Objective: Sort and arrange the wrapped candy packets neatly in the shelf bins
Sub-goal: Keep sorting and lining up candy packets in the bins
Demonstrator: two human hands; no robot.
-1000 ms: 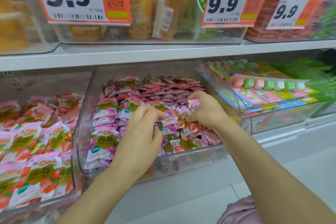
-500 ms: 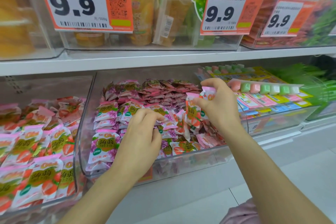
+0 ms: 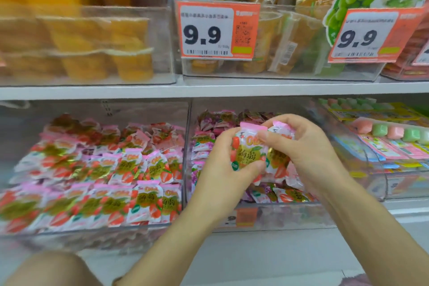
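- White metal shelf [image 3: 209,89] stood above a row of clear plastic bins; the left bin [image 3: 97,109] was full of red-and-white strawberry packets [image 3: 148,169].
- The middle bin [image 3: 255,105] held purple wrapped packets [image 3: 204,144] mixed with strawberry ones.
- Left hand [image 3: 222,169] and right hand [image 3: 308,148] met over the middle bin.
- The left grip curled round one upright strawberry candy packet [image 3: 247,148]; the right grip pinched a second packet [image 3: 282,132], touching the first.

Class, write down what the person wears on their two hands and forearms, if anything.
Nothing: the left hand and right hand are bare, with no gloves, rings or watch showing. The left forearm and right forearm are uncovered to the frame's lower edge; no sleeve shows.
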